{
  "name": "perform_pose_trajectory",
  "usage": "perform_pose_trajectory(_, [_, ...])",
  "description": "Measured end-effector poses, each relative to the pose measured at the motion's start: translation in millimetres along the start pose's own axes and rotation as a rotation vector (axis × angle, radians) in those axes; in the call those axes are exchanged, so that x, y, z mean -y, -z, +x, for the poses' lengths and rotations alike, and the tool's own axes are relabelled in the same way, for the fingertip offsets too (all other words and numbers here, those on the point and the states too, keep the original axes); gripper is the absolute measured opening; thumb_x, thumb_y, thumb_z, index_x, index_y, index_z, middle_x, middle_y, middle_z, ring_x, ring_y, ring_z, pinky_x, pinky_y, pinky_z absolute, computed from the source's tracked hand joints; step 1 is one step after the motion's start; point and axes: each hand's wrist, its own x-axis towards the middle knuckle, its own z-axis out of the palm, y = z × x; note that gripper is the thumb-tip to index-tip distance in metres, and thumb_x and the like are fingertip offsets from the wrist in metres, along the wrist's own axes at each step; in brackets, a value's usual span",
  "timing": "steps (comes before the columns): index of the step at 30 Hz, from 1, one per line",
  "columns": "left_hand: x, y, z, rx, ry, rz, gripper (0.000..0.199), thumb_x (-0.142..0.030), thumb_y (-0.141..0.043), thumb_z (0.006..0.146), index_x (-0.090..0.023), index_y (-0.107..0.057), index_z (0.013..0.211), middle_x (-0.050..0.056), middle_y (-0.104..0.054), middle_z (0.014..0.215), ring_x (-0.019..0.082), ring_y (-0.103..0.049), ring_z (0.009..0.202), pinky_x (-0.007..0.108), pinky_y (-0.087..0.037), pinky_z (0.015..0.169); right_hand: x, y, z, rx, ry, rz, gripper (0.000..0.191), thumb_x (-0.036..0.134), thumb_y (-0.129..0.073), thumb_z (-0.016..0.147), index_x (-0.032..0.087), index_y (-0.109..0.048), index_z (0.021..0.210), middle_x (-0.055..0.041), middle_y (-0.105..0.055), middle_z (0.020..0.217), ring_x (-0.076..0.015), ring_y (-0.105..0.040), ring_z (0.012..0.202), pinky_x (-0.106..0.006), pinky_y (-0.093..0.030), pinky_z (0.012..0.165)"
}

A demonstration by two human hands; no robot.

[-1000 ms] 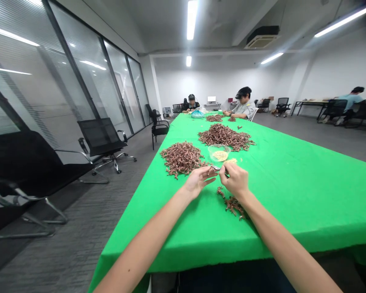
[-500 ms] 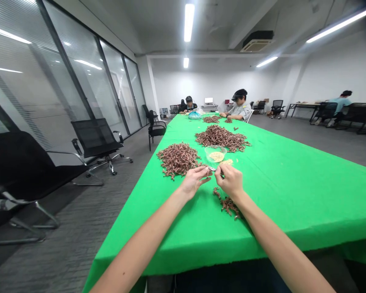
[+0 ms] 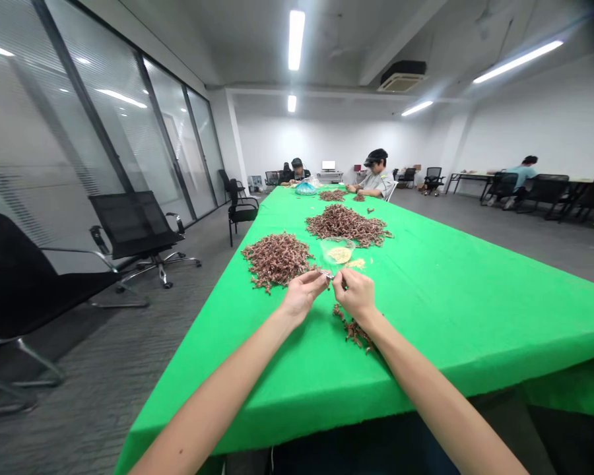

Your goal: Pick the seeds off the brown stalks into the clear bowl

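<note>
In front of me, my left hand [image 3: 299, 295] pinches a small brown knobbly piece, mostly hidden by the fingertips. My right hand [image 3: 355, 291] is closed around a slim, shiny metal tool [image 3: 328, 275]; its tip meets the left fingertips, and its exact kind is too small to make out. Beneath the right hand and wrist lies a small scatter of brown twisted pieces [image 3: 355, 333]. Just beyond both hands stands a clear plastic bowl [image 3: 330, 245] holding pale grains [image 3: 339, 254]. More pale grains [image 3: 356, 263] lie loose to the right of it.
A heap of brown pieces [image 3: 277, 259] sits to the left, and a larger heap [image 3: 347, 224] lies behind the bowl. All rest on a green cloth [image 3: 455, 297]. Two people work at the far end near a blue bag [image 3: 305, 189]. Black chairs [image 3: 133, 227] stand along the left.
The whole view has shifted, with the scene sliding slightly left. Both hands keep their hold close together, the left fingers a little more closed around the piece.
</note>
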Motion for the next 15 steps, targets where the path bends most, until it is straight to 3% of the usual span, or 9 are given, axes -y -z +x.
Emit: perform_pose_trajectory(15, [-2.3, -4.2, 1.2, 0.005, -0.157, 0.087, 0.03, -0.022, -0.089, 0.059, -0.015, -0.079, 0.086, 0.007, -0.076, 0.094, 0.015, -0.067, 0.086, 0.028, -0.051, 0.088, -0.2, 0.9, 2.4, -0.001, -0.062, 0.188, 0.029, 0.025, -0.044, 0.094, 0.019, -0.056, 0.068, -0.0013, -0.059, 0.063, -0.0123, -0.048, 0.055, -0.026, -0.034, 0.059])
